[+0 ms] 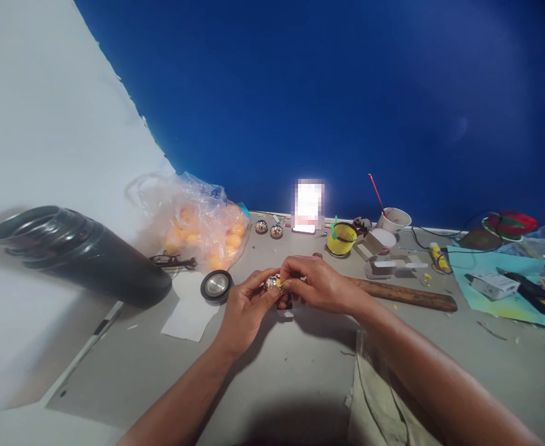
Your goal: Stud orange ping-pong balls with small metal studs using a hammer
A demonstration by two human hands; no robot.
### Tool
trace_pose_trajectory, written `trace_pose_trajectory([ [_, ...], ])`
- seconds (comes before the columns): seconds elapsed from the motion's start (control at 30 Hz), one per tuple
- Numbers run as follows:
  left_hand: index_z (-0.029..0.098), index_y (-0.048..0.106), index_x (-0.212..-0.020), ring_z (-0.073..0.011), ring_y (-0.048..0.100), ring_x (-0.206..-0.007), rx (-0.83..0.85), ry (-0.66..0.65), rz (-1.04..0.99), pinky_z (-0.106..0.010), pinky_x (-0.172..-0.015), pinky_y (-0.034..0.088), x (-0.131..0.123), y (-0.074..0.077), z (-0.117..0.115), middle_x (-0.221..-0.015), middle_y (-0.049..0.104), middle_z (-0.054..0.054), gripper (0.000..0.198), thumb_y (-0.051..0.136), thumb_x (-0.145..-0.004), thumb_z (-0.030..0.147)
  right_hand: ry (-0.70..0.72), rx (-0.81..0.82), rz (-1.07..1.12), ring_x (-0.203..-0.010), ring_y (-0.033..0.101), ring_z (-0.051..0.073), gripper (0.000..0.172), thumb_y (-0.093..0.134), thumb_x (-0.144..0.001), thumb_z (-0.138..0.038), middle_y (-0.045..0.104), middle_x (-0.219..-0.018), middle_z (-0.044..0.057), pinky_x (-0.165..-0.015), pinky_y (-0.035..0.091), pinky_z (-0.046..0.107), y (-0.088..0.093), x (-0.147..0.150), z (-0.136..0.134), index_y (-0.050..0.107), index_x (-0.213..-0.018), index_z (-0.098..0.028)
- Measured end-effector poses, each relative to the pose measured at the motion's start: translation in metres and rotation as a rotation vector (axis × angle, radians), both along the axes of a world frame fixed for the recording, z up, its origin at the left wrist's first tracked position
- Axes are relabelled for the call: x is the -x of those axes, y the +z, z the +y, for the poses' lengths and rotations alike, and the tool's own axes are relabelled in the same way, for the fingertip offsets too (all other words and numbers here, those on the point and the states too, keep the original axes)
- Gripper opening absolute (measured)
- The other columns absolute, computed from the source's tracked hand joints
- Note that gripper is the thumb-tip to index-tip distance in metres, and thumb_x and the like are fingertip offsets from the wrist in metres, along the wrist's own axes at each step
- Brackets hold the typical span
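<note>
A small shiny ball (272,282) with silver and gold-toned patches sits between the fingertips of my left hand (247,306). My right hand (316,285) is closed in a pinch at the ball's right side, its fingertips touching or nearly touching it. Whatever lies in that pinch is too small to make out. Just below my fingers a small dark and white object (285,310) is partly hidden. Two similar shiny balls, a left one (261,227) and a right one (277,231), rest farther back on the grey table (295,378).
On the left stand a dark bottle (114,260), its round lid (217,286) and a plastic bag of orange balls (198,229). A lit phone (308,207) leans at the blue wall. Rightward are a yellow tub (340,240), a white cup (396,218), a wooden stick (407,294) and a glue gun (535,294).
</note>
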State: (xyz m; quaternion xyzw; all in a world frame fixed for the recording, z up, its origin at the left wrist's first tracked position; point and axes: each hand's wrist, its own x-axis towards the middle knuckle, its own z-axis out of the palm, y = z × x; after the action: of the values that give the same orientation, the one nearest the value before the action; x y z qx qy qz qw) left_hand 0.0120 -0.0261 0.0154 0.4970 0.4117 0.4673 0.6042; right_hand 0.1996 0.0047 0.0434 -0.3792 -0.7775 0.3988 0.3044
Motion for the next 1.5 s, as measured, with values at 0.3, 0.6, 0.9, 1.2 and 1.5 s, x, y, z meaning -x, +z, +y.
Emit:
trace_pose_trajectory([
  [0.3,0.019,0.074,-0.115,-0.0178,0.064,-0.086,-0.211,0.168,0.212,-0.029,-0.078,0.054,-0.002,-0.011,-0.003,-0.094,0.063,-0.003,0.032,0.072,-0.087,0.034,-0.041,-0.002,0.031,-0.070,0.060,0.014,0.013,0.053,-0.088,-0.009,0.067,-0.076,-0.001,-0.067,0.045,0.025,0.000,0.005,-0.004,0.056,-0.082,-0.021],
  [0.6,0.023,0.075,-0.114,-0.0158,0.067,-0.083,-0.186,0.037,0.095,-0.029,-0.077,0.058,0.000,-0.010,0.000,-0.095,0.061,-0.001,0.029,0.075,-0.085,0.029,0.017,0.189,0.052,-0.059,0.063,0.012,0.009,0.053,-0.089,-0.014,0.069,-0.073,-0.001,-0.050,0.049,0.021,0.000,0.001,-0.001,0.055,-0.083,-0.021],
  [0.9,0.025,0.075,-0.119,-0.0178,0.068,-0.089,-0.204,-0.047,0.153,-0.029,-0.078,0.056,0.000,-0.007,-0.002,-0.104,0.064,-0.004,0.032,0.073,-0.088,0.030,0.052,0.608,0.250,-0.061,0.070,0.015,0.023,0.069,-0.080,-0.020,0.068,-0.070,-0.003,-0.042,0.051,0.018,0.000,-0.004,0.003,0.051,-0.094,-0.022],
  [1.2,0.017,0.074,-0.121,-0.0202,0.067,-0.087,0.163,-0.165,-0.207,-0.032,-0.077,0.054,-0.006,-0.006,-0.002,-0.099,0.073,-0.009,0.041,0.076,-0.082,0.030,0.009,0.493,0.144,-0.059,0.065,0.014,0.021,0.061,-0.090,-0.040,0.065,-0.069,-0.001,-0.050,0.051,0.023,0.009,-0.018,0.009,0.056,-0.089,-0.020],
  [1.5,0.008,0.077,-0.103,-0.0143,0.061,-0.064,0.357,-0.041,-0.269,-0.025,-0.057,0.043,-0.003,-0.001,0.004,-0.086,0.072,-0.011,0.031,0.069,-0.075,0.020,-0.250,0.056,-1.125,-0.085,0.067,0.029,0.032,0.078,-0.073,-0.044,0.075,-0.095,0.012,-0.060,0.035,0.030,0.013,-0.063,0.021,0.069,-0.092,-0.020],
])
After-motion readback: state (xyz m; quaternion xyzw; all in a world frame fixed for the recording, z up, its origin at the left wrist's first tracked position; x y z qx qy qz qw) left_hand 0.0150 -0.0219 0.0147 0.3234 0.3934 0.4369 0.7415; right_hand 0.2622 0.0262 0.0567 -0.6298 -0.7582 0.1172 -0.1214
